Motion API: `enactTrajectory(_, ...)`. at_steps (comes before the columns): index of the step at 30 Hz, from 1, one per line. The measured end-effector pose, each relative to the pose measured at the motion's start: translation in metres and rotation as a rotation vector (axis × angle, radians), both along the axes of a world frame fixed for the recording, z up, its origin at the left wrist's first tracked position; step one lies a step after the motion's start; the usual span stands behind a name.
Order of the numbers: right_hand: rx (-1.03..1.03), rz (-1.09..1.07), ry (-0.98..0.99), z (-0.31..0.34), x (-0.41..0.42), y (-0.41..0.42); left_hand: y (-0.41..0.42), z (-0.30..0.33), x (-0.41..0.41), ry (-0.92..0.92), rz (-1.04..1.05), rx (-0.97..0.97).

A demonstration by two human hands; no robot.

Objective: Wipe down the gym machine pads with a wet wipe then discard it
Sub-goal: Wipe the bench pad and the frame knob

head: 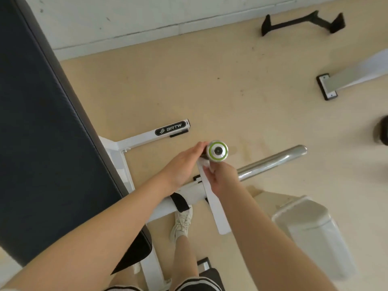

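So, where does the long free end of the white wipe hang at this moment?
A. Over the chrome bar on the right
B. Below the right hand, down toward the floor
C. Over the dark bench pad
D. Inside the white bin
B: the wet wipe trails down from the right hand, past the white frame, while the left hand holds the handle beside the green-ringed end cap.

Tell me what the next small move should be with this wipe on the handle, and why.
Probably pull the wipe around the handle with the right hand while the left hand steadies it. The wipe is looped by the handle's end and mostly hangs loose, so little of it seems to touch the grip.
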State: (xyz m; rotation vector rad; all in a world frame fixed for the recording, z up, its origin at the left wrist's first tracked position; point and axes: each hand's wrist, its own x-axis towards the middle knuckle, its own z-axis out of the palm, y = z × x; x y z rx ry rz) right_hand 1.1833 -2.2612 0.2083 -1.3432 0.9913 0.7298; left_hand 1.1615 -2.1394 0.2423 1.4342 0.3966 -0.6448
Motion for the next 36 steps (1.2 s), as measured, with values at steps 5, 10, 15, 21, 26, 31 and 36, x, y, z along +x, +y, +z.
enactTrajectory(5, 0.475, -0.538, -0.071, 0.009, -0.023, -0.001, 0.010, 0.002, -0.012, 0.048, 0.010, -0.049)
enactTrajectory(10, 0.427, -0.668, 0.128, 0.000, -0.041, 0.015, 0.015, 0.008, -0.033, 0.087, 0.056, -0.033)
enactTrajectory(15, 0.501, -0.653, 0.132, -0.005, -0.015, 0.042, 0.032, 0.006, -0.048, 0.125, 0.127, -0.002)
enactTrajectory(21, 0.619, -0.808, 0.072, 0.027, -0.024, 0.022, 0.031, 0.010, -0.043, 0.105, 0.158, 0.005)
enactTrajectory(26, 0.537, -0.655, -0.238, 0.059, -0.033, -0.021, 0.007, 0.023, -0.026, 0.054, 0.107, -0.027)
enactTrajectory(31, 0.110, -0.228, -0.163, 0.069, -0.059, -0.034, -0.006, 0.044, -0.037, 0.004, 0.071, 0.067)
enactTrajectory(36, 0.105, -0.154, -0.410, 0.106, -0.108, -0.015, 0.004, 0.072, -0.071, -0.043, -0.059, 0.044)
